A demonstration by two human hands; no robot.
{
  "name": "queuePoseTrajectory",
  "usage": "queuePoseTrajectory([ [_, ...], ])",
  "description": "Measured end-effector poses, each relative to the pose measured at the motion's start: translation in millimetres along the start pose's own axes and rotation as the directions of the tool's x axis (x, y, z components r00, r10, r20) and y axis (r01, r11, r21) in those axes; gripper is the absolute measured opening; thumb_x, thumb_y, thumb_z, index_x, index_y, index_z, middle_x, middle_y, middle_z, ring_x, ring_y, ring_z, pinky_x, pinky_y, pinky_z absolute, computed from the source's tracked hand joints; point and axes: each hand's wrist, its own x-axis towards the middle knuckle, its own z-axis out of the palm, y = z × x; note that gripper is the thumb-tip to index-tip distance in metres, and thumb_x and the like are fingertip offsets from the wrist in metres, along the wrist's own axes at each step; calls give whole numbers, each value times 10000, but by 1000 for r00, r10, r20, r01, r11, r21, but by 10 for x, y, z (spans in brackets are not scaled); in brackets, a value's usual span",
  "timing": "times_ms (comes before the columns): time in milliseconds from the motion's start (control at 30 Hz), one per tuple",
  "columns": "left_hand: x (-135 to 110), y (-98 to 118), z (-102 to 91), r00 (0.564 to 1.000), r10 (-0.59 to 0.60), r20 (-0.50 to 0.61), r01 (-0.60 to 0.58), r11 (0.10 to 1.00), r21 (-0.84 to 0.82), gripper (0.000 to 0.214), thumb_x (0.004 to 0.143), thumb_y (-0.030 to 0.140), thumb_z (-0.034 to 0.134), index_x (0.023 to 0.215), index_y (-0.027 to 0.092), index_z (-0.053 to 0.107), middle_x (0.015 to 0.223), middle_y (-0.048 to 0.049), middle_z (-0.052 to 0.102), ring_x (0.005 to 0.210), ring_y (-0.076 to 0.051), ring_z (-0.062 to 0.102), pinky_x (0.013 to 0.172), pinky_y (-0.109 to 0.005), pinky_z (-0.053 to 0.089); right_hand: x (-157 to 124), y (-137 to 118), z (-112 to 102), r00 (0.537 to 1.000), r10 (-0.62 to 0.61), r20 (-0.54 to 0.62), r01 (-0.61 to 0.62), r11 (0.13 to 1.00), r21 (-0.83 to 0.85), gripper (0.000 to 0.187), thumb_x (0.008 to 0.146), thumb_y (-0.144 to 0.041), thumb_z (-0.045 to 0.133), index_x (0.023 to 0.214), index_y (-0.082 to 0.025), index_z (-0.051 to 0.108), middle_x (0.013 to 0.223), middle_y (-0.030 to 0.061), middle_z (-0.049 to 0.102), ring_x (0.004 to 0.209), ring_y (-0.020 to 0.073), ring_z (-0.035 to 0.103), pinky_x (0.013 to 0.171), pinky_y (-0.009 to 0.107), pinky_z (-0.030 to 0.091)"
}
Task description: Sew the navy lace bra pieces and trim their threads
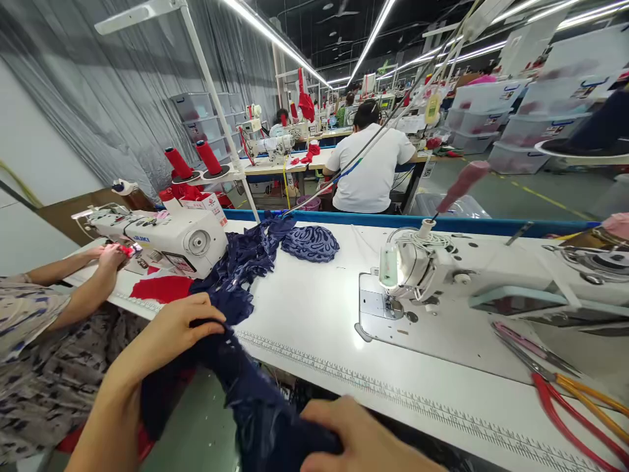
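Note:
Navy blue fabric (255, 400) stretches between my two hands over the front edge of the table. My left hand (184, 328) pinches its upper end, close beside the heap of navy lace pieces (250, 255). Low in the view, my right hand (363, 436) grips the other end, slightly blurred; part of the fabric hangs below the table. On the white tabletop (314, 301) behind the heap lies a navy patterned piece (310, 244). A red piece of cloth (162, 287) lies to the left of my left hand.
A sewing machine (407, 262) stands at the right, with scissors (565, 387) near the front edge. At left, a co-worker's hands (111, 255) hold red material at another sewing machine (167, 236). A person in white (371, 167) sits ahead. A ruler strip (344, 373) runs along the edge.

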Motion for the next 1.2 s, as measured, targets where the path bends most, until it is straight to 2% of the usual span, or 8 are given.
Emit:
queuePoseTrajectory([
  [100, 152, 174, 68, 953, 146, -266, -79, 966, 247, 257, 952, 443, 559, 964, 256, 734, 814, 2, 638, 702, -133, 596, 632, -216, 407, -310, 252, -433, 967, -3, -255, -84, 941, -328, 206, 1005, -378, 534, 1108, -239, 646, 731, -41, 691, 589, 150, 648, 518, 237, 493],
  [167, 293, 310, 278, 832, 340, -438, -169, 908, 383, 207, 977, 334, 537, 997, 242, 722, 736, -3, 627, 646, -118, 579, 601, -222, 393, -649, 564, -704, 848, -216, -483, -180, 741, -647, 283, 1011, -337, 501, 1244, -226, 615, 867, 33, 722, 608, 183, 641, 547, 288, 456],
  [300, 452, 567, 963, 595, 692, -408, -440, 706, 556, 284, 953, 113, 532, 1187, 233, 638, 697, 4, 621, 570, -102, 557, 558, -232, 408, -1447, 1141, -892, 849, -228, -476, -294, 545, -785, 514, 1002, -193, 280, 1474, -328, 433, 901, 54, 701, 803, 250, 653, 755, 396, 462],
  [467, 410, 925, 1751, 660, 713, -238, -642, 699, 314, 456, 977, 528, 484, 1165, 135, 617, 942, -118, 699, 874, -219, 663, 781, -358, 576, -1773, 1378, -623, 913, -131, -386, -234, 607, -760, 375, 983, -475, 446, 1223, -277, 654, 1034, 76, 678, 848, 241, 658, 707, 355, 531],
  [667, 735, 1564, 2145, 611, 786, -94, -786, 617, 41, 502, 1011, 462, 439, 1347, 99, 526, 1337, -155, 616, 1344, -260, 490, 1211, -439, 307, -968, 1317, -467, 905, -160, -394, -101, 819, -565, 356, 1013, -181, 383, 1321, -174, 562, 1339, 97, 577, 1236, 213, 534, 1031, 364, 466],
  [867, 926, 1675, 2312, 801, 587, 116, -590, 807, -6, 741, 893, 730, 399, 1500, 306, 361, 1571, -176, 336, 1438, -460, 300, 1088, -738, 288, -767, 1625, -331, 879, -115, -462, -262, 694, -670, 422, 1046, -321, 321, 1235, -94, 622, 1253, 145, 635, 1122, 282, 606, 875, 417, 514],
  [967, 907, 1673, 2295, 801, 591, 95, -595, 804, 19, 756, 889, 739, 400, 1496, 288, 371, 1576, -161, 330, 1456, -452, 261, 1120, -711, 266, -769, 1616, -410, 881, -75, -466, -258, 750, -609, 401, 1047, -331, 329, 1195, -133, 644, 1209, 118, 655, 1083, 254, 614, 891, 394, 478],
  [1200, 920, 1927, 2378, 708, 706, -4, -701, 704, 114, 768, 955, 671, 361, 1381, 43, 481, 1391, -153, 567, 1396, -286, 410, 1243, -471, 203, -275, 1715, -583, 836, 441, -327, -527, 811, -253, 248, 1000, -425, 443, 937, -258, 616, 750, -19, 674, 682, 192, 648, 597, 300, 413],
])
